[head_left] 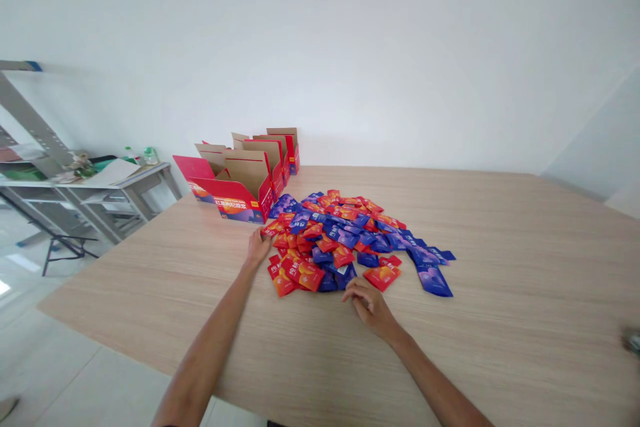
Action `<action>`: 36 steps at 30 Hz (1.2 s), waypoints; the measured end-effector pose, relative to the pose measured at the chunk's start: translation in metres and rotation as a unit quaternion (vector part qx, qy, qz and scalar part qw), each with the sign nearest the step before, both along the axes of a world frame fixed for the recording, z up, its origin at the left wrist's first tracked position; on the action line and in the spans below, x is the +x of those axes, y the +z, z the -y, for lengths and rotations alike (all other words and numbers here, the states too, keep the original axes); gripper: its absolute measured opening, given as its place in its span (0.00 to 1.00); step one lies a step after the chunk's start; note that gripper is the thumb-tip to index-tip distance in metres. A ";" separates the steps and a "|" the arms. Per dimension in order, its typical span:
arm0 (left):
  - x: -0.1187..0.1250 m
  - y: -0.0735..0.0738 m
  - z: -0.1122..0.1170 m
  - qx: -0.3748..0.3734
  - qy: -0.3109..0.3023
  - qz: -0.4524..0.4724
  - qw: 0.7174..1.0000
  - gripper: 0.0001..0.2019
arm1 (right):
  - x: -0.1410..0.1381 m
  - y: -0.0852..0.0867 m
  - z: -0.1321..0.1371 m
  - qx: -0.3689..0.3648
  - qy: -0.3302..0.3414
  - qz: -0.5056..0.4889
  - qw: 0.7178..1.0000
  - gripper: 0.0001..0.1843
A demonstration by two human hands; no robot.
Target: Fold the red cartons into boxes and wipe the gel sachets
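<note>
Sachets (343,235) in a loose red-and-blue heap

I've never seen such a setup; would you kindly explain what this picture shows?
These are a person's bare left hand and right hand, not a machine, pictured from a camera worn on the head. On the pale table lies a pile of red and blue packets, with open red boxes standing at its far left. The left hand is at the pile's left edge, by a red packet; whether it grips it is unclear. The right hand is by the near edge, nothing plainly held.
</note>
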State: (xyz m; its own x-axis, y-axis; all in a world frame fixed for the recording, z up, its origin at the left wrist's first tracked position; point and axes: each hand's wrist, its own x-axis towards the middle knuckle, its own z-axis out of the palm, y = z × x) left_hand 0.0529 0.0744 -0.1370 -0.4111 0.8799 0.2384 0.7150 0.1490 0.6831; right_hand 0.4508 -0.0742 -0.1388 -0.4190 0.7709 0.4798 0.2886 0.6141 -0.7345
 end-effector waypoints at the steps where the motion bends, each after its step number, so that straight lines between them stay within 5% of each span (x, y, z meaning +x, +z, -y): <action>1: 0.006 -0.001 0.004 0.004 0.002 -0.001 1.000 0.21 | -0.001 0.001 0.000 -0.002 -0.002 0.004 1.000 0.18; 8: 0.031 -0.009 0.041 0.046 -0.003 -0.004 0.999 0.25 | -0.007 0.009 0.001 -0.009 -0.029 0.032 0.999 0.21; 17: 0.065 -0.028 0.091 0.073 -0.077 -0.030 0.994 0.27 | -0.007 0.016 0.000 -0.008 -0.150 0.117 0.982 0.24; 27: 0.075 -0.016 0.105 0.073 -0.097 -0.106 0.987 0.17 | 0.021 0.033 -0.006 -0.061 -0.335 0.251 0.906 0.21; 32: 0.078 -0.007 0.110 0.073 -0.114 -0.128 0.983 0.17 | 0.038 0.031 -0.010 -0.111 -0.384 0.305 0.865 0.34; 36: 0.084 -0.003 0.116 0.073 -0.133 -0.138 0.979 0.20 | 0.037 0.028 -0.011 -0.117 -0.375 0.331 0.858 0.44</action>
